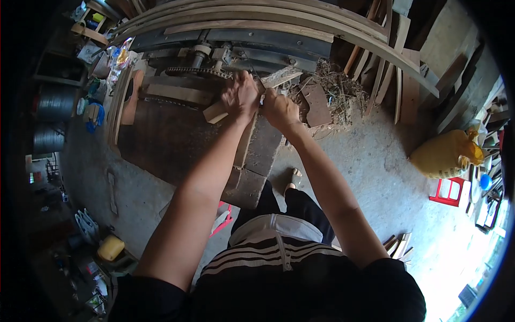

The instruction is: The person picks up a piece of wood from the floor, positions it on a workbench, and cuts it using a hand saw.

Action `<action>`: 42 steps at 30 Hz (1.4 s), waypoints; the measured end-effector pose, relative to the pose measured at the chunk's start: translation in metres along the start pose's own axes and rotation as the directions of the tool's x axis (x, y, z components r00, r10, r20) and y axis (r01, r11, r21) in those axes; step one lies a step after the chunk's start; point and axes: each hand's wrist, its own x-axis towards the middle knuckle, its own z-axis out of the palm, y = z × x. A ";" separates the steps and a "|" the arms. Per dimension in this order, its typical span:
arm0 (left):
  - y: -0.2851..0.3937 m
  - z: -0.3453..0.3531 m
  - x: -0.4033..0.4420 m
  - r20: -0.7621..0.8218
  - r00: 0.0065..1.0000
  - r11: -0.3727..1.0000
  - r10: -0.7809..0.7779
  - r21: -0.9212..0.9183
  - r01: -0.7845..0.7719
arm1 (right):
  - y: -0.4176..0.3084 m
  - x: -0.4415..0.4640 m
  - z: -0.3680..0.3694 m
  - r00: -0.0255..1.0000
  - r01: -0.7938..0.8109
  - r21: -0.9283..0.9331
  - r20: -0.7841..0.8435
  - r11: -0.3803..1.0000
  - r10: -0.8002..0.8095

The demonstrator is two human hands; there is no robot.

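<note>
Both my hands are close together over the far right part of a dark workbench [161, 134]. My left hand [241, 96] has its fingers curled and presses near a short light wood block [215, 112]. My right hand [280, 109] is closed just beside it, on something too small to make out. A narrow wood strip [246, 142] runs from beneath my hands toward me along the bench. Beyond them lies a rough pale piece of wood [281, 78], near a chain [196, 71] and metal machine parts [201, 52].
Long boards [252, 15] cross the far side. Shavings [340, 91] pile up on the right, with planks leaning behind. A yellow sack [442, 154] and red stool [449, 191] stand at right. A yellow container [111, 248] is at lower left.
</note>
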 end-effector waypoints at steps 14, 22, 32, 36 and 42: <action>-0.008 0.010 0.004 -0.053 0.997 0.998 0.049 0.039 -0.047 | 0.004 -0.017 0.001 0.999 -0.012 -0.020 -0.030 1.000 0.011; -0.007 0.009 0.004 -0.094 0.993 0.996 0.072 0.050 -0.068 | -0.001 -0.026 -0.008 0.996 -0.064 -0.031 0.067 0.997 0.066; -0.010 0.009 0.004 -0.140 0.983 0.991 0.120 0.074 -0.110 | 0.009 -0.059 -0.013 0.991 -0.073 -0.052 0.108 0.996 0.079; -0.005 0.008 0.005 -0.106 0.991 0.995 0.082 0.063 -0.076 | 0.004 -0.027 -0.006 0.997 -0.059 0.008 0.053 0.998 0.058; -0.007 0.008 0.004 -0.122 0.988 0.994 0.100 0.061 -0.093 | 0.007 -0.065 -0.017 0.994 -0.086 -0.007 0.062 0.996 0.086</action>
